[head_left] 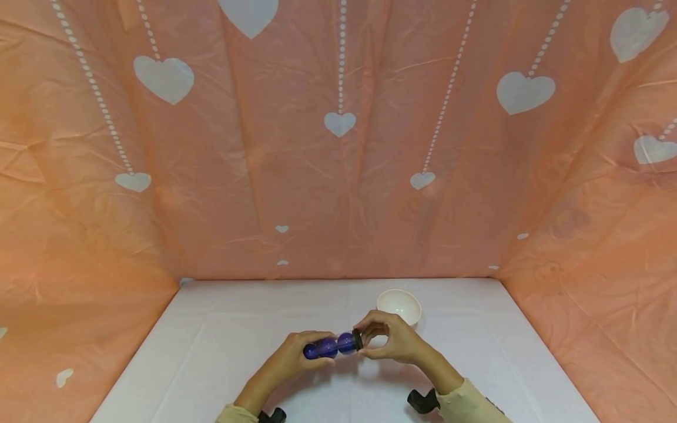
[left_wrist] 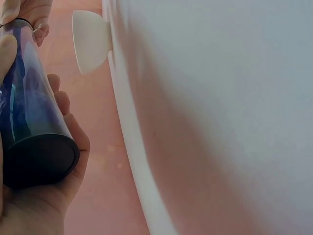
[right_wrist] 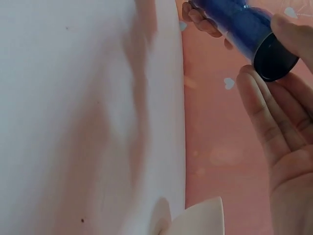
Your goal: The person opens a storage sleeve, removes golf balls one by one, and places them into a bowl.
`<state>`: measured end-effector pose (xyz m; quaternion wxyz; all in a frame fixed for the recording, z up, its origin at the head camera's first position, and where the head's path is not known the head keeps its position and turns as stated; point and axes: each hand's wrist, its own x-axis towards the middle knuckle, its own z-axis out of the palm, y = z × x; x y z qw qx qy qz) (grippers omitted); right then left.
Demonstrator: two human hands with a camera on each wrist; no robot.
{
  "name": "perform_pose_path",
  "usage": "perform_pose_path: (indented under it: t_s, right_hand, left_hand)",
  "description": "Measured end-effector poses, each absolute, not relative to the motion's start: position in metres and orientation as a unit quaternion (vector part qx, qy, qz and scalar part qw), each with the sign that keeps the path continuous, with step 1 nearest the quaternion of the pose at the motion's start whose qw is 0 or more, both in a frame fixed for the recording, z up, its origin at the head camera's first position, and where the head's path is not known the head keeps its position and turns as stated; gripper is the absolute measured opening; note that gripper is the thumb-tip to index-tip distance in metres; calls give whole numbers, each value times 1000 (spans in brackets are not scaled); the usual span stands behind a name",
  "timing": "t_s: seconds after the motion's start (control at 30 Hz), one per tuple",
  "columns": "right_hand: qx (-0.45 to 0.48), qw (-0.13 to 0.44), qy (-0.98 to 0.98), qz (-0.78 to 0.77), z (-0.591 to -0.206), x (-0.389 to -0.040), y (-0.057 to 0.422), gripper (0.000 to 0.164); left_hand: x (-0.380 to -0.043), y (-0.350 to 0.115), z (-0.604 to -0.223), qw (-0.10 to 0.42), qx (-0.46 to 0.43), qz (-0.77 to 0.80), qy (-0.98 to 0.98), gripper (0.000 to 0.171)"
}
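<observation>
An hourglass (head_left: 327, 348) with blue-purple bulbs and black end caps is held above the white table, tilted slightly up toward the right. My left hand (head_left: 299, 354) grips its body, thumb along one side and fingers curled round the other; a black end cap (left_wrist: 41, 159) faces the left wrist camera. With thumb and fingertips, my right hand (head_left: 394, 339) pinches the opposite black cap (right_wrist: 275, 58). Just behind the right hand stands a white bowl (head_left: 399, 305), upright on the table; the right hand hides a bit of its near rim.
The white table (head_left: 238, 311) ends against an orange curtain (head_left: 296, 176) with white hearts, which also closes off both sides. Black devices (head_left: 422, 402) are worn at the wrists, next to beige sleeves (head_left: 471, 405).
</observation>
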<state>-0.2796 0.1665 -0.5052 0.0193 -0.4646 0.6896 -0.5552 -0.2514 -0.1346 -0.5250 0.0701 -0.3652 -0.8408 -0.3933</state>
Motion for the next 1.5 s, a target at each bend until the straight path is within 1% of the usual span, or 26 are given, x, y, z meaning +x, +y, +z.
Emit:
perform_pose_path:
  t_s: [0.27,0.5,0.7,0.97,1.07,1.2,1.4,1.5]
  right_hand:
    - [-465,-13,698,-545,-507,-276,165,42]
    - [-482,15,677,-556,-505,-279,166,42]
    - [-485,31,672,-558,-504,-280,168,41]
    - [-473,18,684,-555,-507,-279,168,42]
    - [-480,1,687,-546,-508,-279,168,42]
    - [-488,-3,686,-539,-506,-279,169,42]
    - [-496,16,681,-538,-502,-282,170,41]
    - [-492,31,679,-543,-502,-283,171,42]
  left_hand:
    - [-251,-135,-523,54,-355,-401,-842,45]
    - [-251,-137,-522,48,-364,-398,-841,46]
    - [-252,-137,-525,53,-375,-395,-837,45]
    - [-251,-135,-525,57,-370,-397,-838,45]
    - [-251,-134,-524,59,-365,-392,-842,45]
    - [-251,-134,-524,56,-365,-394,-842,45]
    - [-250,-134,-525,50,-370,-402,-836,46]
    - [-250,-135,-525,57,-371,-403,-835,46]
